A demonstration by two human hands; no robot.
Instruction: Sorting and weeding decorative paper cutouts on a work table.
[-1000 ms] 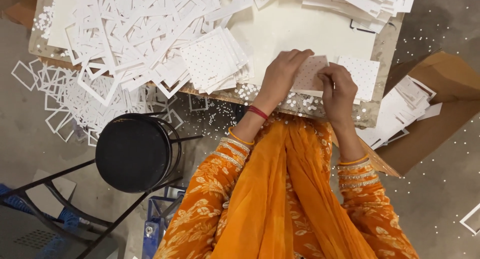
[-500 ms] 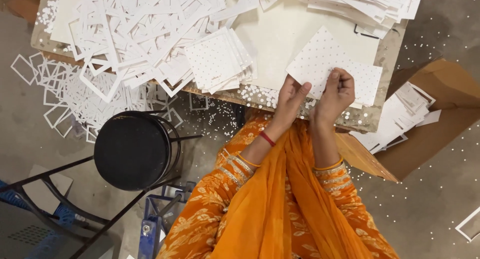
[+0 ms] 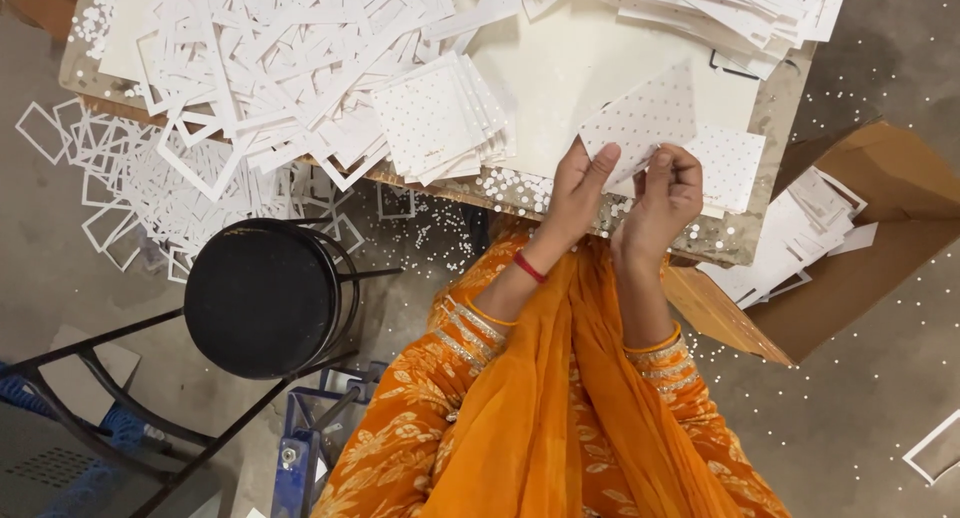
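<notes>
My left hand [image 3: 578, 186] and my right hand [image 3: 664, 192] both grip the near edge of a white perforated card sheet [image 3: 640, 126], lifted and tilted above the worktable [image 3: 590, 63]. Under my right hand lies a small pile of similar perforated sheets [image 3: 728, 168]. A fanned stack of perforated square cards [image 3: 437, 119] rests to the left of my left hand. Orange patterned sleeves and an orange scarf cover my arms.
A heap of white cut-out card frames [image 3: 250, 48] covers the table's left half and spills onto the floor [image 3: 110, 178]. A black round stool [image 3: 262, 296] stands at lower left. A brown cardboard box [image 3: 850, 248] with white sheets sits at right. Small punched dots litter the floor.
Both hands lifted the perforated sheet off the table edge and raised it, turning it upward; it was pressed flat a second ago.
</notes>
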